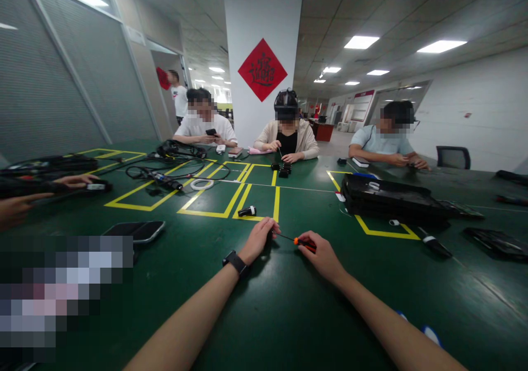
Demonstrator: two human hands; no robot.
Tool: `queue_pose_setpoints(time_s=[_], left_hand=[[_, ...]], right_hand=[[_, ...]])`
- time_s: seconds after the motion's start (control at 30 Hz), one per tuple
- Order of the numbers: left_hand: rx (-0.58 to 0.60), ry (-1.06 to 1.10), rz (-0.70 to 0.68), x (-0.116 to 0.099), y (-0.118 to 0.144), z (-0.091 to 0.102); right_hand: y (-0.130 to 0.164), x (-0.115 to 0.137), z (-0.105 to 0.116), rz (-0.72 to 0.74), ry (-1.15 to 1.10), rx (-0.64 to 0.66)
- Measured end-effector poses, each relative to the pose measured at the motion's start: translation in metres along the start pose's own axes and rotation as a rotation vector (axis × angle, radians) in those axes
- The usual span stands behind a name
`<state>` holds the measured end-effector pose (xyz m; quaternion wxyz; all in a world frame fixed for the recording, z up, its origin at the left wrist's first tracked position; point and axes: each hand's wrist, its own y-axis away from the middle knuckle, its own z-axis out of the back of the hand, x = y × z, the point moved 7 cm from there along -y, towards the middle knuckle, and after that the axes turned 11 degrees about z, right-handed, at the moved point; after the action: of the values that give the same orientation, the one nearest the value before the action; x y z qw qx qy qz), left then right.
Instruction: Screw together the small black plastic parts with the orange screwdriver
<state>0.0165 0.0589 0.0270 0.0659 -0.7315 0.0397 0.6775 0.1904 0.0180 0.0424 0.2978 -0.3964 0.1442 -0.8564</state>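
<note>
Item 1: your right hand (322,256), centre frame, clamped on orange-handled screwdriver (303,242).
Item 2: your left hand (259,239), just left of it, fingers pinched at the screwdriver tip; what's under them, can't tell.
Item 3: small black cylinder (247,211), just above, on green table (289,305).
Item 4: phone (136,231), lower left.

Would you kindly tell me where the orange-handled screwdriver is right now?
In the head view, the orange-handled screwdriver is near centre, gripped by the right hand, its tip toward the left hand.
</note>
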Motion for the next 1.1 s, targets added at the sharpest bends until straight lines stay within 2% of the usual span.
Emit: queue_pose_setpoints(time_s=[0.17,0.4,0.6,0.87,1.1], left_hand=[[0.013,-0.057,-0.01,0.001,-0.0008,0.0008],[-0.044,-0.258,-0.118,-0.0036,0.0013,0.0024],[-0.062,-0.315,-0.145,-0.0055,0.002,0.0021],[-0.023,-0.372,-0.161,-0.0039,0.0009,-0.0004],[-0.033,-0.37,-0.133,0.0026,-0.0031,0.0017]], right_hand=[[0.0003,0.0001,0.0005,0.005,-0.003,-0.001],[-0.0017,0.0008,-0.0013,0.032,0.039,0.019],[-0.0039,0.0025,-0.0011,0.073,0.089,0.013],[-0.0018,0.004,-0.0015,0.059,0.072,0.031],[-0.0016,0.005,-0.0011,0.071,0.059,0.037]])
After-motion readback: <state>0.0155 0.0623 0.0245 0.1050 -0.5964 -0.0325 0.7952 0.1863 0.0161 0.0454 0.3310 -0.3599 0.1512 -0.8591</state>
